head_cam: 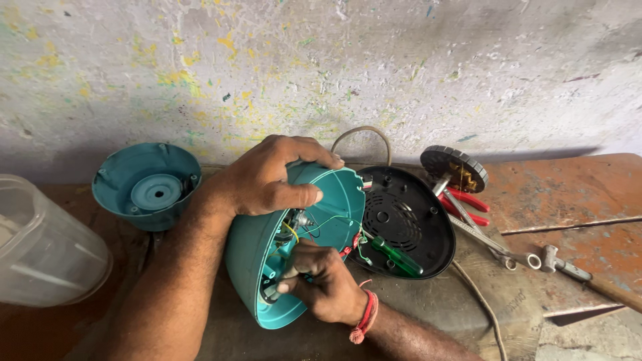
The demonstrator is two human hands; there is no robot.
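Observation:
A teal plastic appliance housing (338, 200) lies on its side on the bench, its open bottom facing me with wires and a motor inside. My left hand (267, 177) grips its upper rim, thumb across the edge. My right hand (324, 281), with a red thread band at the wrist, reaches into the opening and is closed on a small dark tool or part; which one I cannot tell. The black round base plate (408, 220) hangs off the housing by wires, with a green-handled screwdriver (398, 257) lying on it.
A second teal shell (147, 187) sits at the back left, a clear plastic jar (47, 247) at the left edge. Red-handled pliers (468, 204), a black toothed disc (455, 167), metal tools (535, 257) and a cable (481, 301) lie to the right on the rusty bench. A paint-flecked wall stands behind.

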